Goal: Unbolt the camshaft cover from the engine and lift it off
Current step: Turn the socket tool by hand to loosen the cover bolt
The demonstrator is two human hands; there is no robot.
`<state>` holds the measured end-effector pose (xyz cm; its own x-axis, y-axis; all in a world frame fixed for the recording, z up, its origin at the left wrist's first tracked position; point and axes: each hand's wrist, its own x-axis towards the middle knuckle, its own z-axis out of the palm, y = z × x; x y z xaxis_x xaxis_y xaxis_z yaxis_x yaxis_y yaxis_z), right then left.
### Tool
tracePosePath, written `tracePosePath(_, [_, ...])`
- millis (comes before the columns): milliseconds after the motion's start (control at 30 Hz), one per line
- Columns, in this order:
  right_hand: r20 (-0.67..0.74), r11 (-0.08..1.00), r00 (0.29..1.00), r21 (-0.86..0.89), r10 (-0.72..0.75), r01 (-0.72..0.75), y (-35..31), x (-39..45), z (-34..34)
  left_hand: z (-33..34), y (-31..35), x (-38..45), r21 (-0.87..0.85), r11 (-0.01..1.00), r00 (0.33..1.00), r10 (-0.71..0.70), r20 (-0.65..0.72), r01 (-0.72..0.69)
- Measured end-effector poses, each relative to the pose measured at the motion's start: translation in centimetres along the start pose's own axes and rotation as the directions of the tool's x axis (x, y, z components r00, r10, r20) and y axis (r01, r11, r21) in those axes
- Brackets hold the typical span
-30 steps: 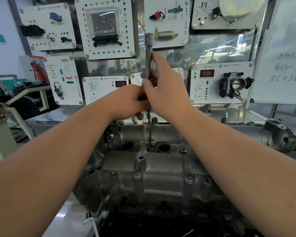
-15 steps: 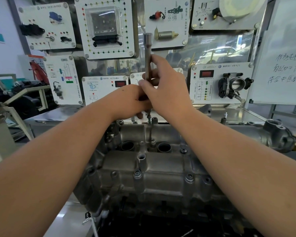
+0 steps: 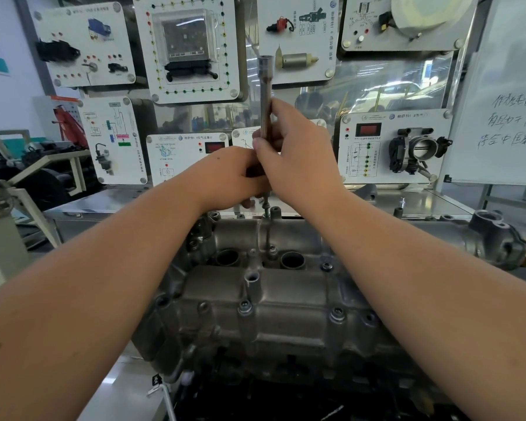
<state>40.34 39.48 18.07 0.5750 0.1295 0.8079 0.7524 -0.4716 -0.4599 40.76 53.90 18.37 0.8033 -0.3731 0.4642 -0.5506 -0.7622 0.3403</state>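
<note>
The grey cast camshaft cover (image 3: 286, 299) sits on the engine in front of me, with bolts (image 3: 245, 305) still in its near flange. A long metal socket extension (image 3: 265, 95) stands upright over a bolt at the cover's far edge (image 3: 266, 208). My right hand (image 3: 298, 165) pinches the bar's shaft between thumb and fingers. My left hand (image 3: 228, 177) curls round the bar's lower part, just above the bolt. The tool's lower end is mostly hidden by my hands.
Behind the engine stand white training panels (image 3: 189, 47) with mounted car parts, among them a throttle body (image 3: 419, 150). A whiteboard (image 3: 510, 95) stands at the right. A steel bench top (image 3: 110, 202) runs behind the engine, with a small bolt (image 3: 403, 202) on its right part.
My right hand's fingers have shifted slightly on the bar, as in turning it. The bar stays upright over the same far bolt; my left hand has barely moved.
</note>
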Motion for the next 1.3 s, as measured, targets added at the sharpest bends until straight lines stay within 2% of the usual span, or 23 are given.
tracePosePath(100, [0.017, 1.000, 1.000, 0.021, 0.022, -0.022, 0.07, 0.06, -0.06, -0.09, -0.04, -0.02, -0.046, 0.999, 1.000, -0.007, 0.024, 0.008])
tracePosePath(267, [0.015, 0.999, 0.999, 0.005, 0.032, -0.032, -0.14, -0.07, -0.11, -0.15, 0.05, -0.07, 0.010, 1.000, 1.000, -0.010, 0.008, 0.010])
tracePosePath(567, [0.009, 1.000, 1.000, -0.002, 0.017, -0.017, -0.06, 0.02, -0.08, -0.05, 0.04, -0.10, -0.005, 1.000, 0.999, -0.024, 0.022, 0.024])
tracePosePath(933, [0.045, 0.999, 0.998, 0.014, 0.034, -0.034, 0.11, 0.21, -0.06, -0.10, -0.11, -0.07, -0.089, 0.996, 0.999, -0.026, 0.046, 0.030])
tracePosePath(1300, [0.002, 1.000, 1.000, 0.009, 0.010, -0.010, 0.07, -0.09, -0.05, -0.12, 0.27, -0.10, 0.030, 0.999, 0.999, -0.027, 0.022, 0.027])
